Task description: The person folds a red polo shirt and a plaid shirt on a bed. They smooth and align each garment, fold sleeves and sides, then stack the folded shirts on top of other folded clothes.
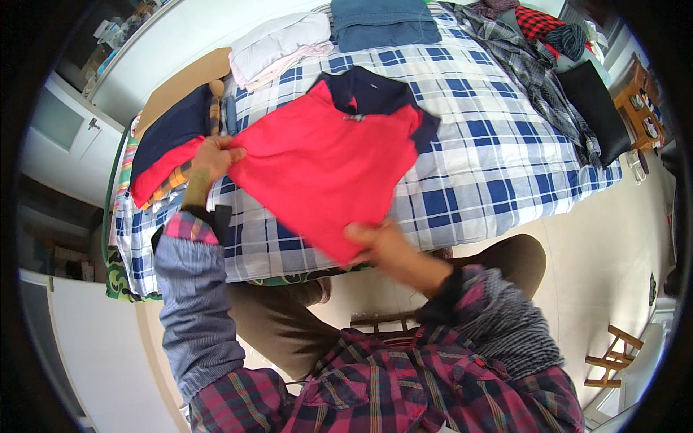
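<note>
A red shirt point(325, 159) with a navy collar and sleeve lies spread at a slant over the bed, its collar end away from me. My left hand point(213, 155) pinches its left corner between thumb and fingers. At the shirt's near hem, my right hand point(382, 244) grips another corner, slightly blurred by motion. The red cloth is pulled fairly smooth between both hands. Just beyond my left hand sits a pile of folded clothes point(170, 137), with navy, red and orange plaid showing.
A blue-and-white checked sheet point(469, 187) covers the bed. White and pink folded clothes point(278, 47) and folded blue jeans point(386, 22) lie at the far edge. Grey plaid clothing point(520, 65) and a black cushion point(595, 108) rest at right. A wooden stool point(613, 357) stands on the floor.
</note>
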The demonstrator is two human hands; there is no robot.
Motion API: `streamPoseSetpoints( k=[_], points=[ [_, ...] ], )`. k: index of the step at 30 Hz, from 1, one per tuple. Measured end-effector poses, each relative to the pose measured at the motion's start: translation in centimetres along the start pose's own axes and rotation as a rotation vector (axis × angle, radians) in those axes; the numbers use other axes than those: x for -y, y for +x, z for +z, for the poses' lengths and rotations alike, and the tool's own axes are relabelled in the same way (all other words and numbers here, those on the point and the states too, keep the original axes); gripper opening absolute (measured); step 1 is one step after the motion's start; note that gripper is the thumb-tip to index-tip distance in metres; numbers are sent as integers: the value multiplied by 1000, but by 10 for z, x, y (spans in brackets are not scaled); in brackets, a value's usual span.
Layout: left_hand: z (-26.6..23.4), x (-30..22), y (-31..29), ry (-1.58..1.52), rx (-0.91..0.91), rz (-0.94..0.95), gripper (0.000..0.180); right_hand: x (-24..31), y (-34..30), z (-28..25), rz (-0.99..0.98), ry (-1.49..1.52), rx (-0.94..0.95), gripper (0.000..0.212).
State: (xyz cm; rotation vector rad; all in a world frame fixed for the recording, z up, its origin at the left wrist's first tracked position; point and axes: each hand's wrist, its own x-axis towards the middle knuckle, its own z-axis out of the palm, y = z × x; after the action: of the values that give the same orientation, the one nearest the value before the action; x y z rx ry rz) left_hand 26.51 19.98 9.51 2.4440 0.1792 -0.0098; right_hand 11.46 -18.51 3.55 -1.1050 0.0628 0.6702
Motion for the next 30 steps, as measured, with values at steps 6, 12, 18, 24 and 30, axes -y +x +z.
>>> streamPoseSetpoints(
  k=[6,12,18,24,30],
  points=[
    [-30,15,-30,364,-352,268,43,-49,-20,93,3,-304,641,30],
    [67,23,-132,367,-218,431,74,36,1,26,-881,-1250,436,39],
    [82,34,-144,380,-178,292,75,78,16,-5,-638,-1643,327,46],
    [43,42,-85,530,-210,300,70,116,51,18,-946,-1600,237,45],
    [42,53,-64,406,-251,324,71,102,123,14,-970,-1630,345,47]
  ],
)
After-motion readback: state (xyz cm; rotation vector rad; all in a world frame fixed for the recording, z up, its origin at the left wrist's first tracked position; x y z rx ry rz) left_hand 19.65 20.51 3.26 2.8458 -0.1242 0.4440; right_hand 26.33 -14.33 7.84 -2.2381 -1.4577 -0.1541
